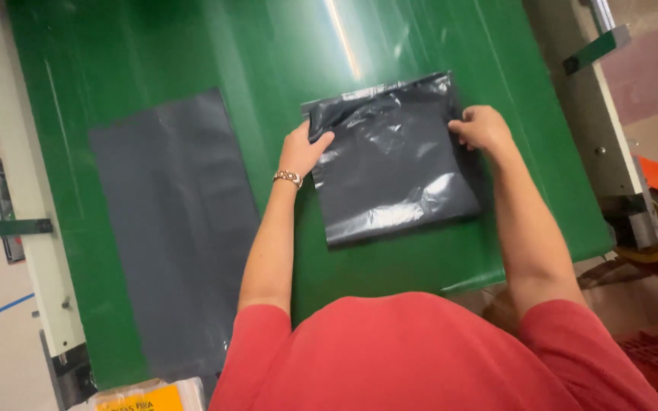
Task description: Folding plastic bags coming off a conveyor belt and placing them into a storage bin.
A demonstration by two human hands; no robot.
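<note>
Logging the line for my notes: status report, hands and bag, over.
Left hand gripping the dark plastic bag at its left edge. Right hand on its right edge. Bag flat on green belt. Grey sheet lies apart, left.

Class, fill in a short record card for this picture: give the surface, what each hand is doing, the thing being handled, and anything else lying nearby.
Surface: green belt, glossy, with metal side rails
Handled thing: dark grey plastic bag, shiny and wrinkled, lying flat on the belt
Left hand: grip on the bag's upper left corner, thumb over the edge; bracelet at the wrist
Right hand: grip on the bag's upper right edge
Nearby: flat matte grey sheet to the left, apart from the bag
Clothing: red shirt
</note>
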